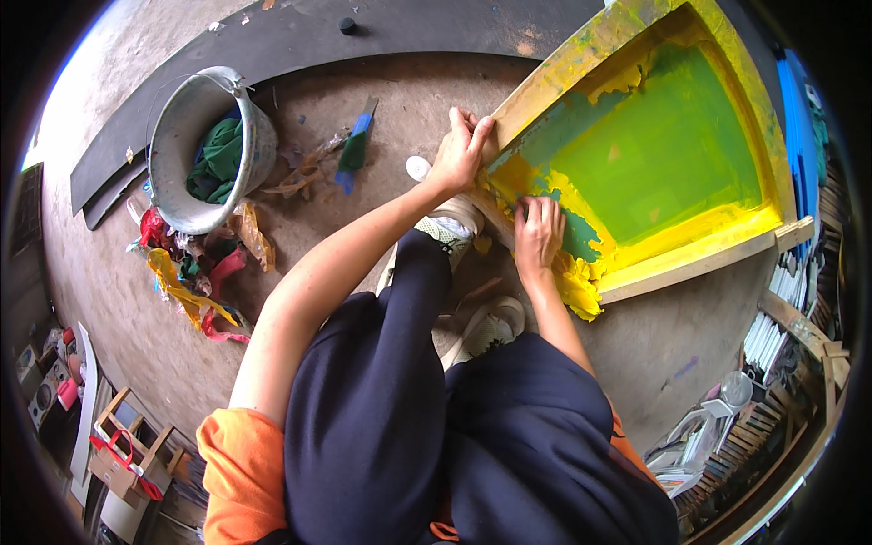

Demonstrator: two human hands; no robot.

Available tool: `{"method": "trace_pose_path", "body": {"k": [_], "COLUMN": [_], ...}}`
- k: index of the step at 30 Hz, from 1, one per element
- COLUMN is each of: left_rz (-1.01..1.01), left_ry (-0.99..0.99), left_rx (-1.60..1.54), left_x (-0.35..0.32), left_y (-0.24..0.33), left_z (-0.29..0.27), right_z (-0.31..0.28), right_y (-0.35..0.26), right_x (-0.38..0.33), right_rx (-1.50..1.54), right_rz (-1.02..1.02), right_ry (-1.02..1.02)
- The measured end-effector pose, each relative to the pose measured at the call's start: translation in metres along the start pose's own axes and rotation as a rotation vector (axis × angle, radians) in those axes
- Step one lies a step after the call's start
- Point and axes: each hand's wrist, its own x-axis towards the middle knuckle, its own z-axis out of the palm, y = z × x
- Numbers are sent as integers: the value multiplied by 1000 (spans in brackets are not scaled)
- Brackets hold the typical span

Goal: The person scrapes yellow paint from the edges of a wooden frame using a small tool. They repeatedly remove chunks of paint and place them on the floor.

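inside wooden frame (708,266), yellow smears (636,252)

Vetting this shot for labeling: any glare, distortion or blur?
Head view: fisheye bows the wooden screen frame and dark panel; concrete floor washed out at upper left; corners black. Same view: left hand and right hand look fairly sharp, no obvious motion blur.

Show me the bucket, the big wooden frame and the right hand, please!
Bucket (260,153), head view: on its outer wall.
Wooden frame (690,271), head view: on its lower bar.
Right hand (540,235), head view: on the middle of its back.
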Motion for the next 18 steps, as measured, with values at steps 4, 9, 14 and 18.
{"method": "trace_pose_path", "body": {"k": [4,9,14,18], "left_rz": [0,-36,-24,-42], "left_ry": [8,-1,-3,-26], "left_rx": [-11,-20,-34,-56], "left_x": [0,1,-1,1], "left_y": [1,2,2,2], "left_z": [0,1,0,0], "right_z": [8,8,2,-3], "right_y": [-4,-5,-13,-10], "right_x": [3,0,-8,-10], "right_rx": [-131,-59,106,209], "right_rz": [3,25,25,116], "right_ry": [8,-25,29,79]}}
